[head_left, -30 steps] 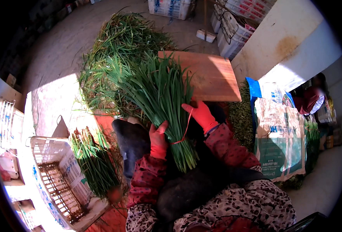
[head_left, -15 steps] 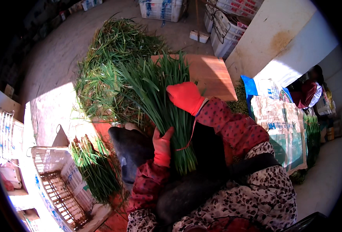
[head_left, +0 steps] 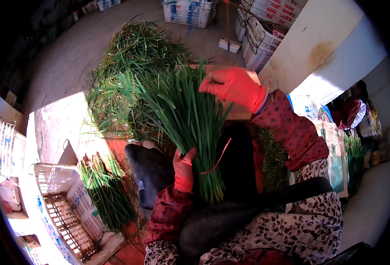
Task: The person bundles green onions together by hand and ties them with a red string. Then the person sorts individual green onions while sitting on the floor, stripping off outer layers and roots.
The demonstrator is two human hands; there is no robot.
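Observation:
A thick bunch of garlic chives (head_left: 190, 110) lies across my lap, its leaves fanning away from me and its pale stem ends near me. My left hand (head_left: 184, 170), in a red glove, grips the bunch from the left side, low on the stems. Around the stems runs a thin red tie (head_left: 210, 170), one loose end sticking up to the right. My right hand (head_left: 234, 88), also red-gloved, is raised over the right edge of the leaves. Its fingers are loosely bent and parted, with nothing seen between them.
A large heap of loose green leaves (head_left: 124, 79) covers the floor ahead. On the left, another bunch of chives (head_left: 106, 194) lies beside a white plastic crate (head_left: 56, 170). Behind my right hand is a wooden board (head_left: 243, 114). Stacked crates (head_left: 259, 48) stand far right, with a person (head_left: 349, 108) beyond the wall.
My right hand has let go of the red tie and moved up and right. The tie's end now stands free. My left hand keeps its hold on the chives.

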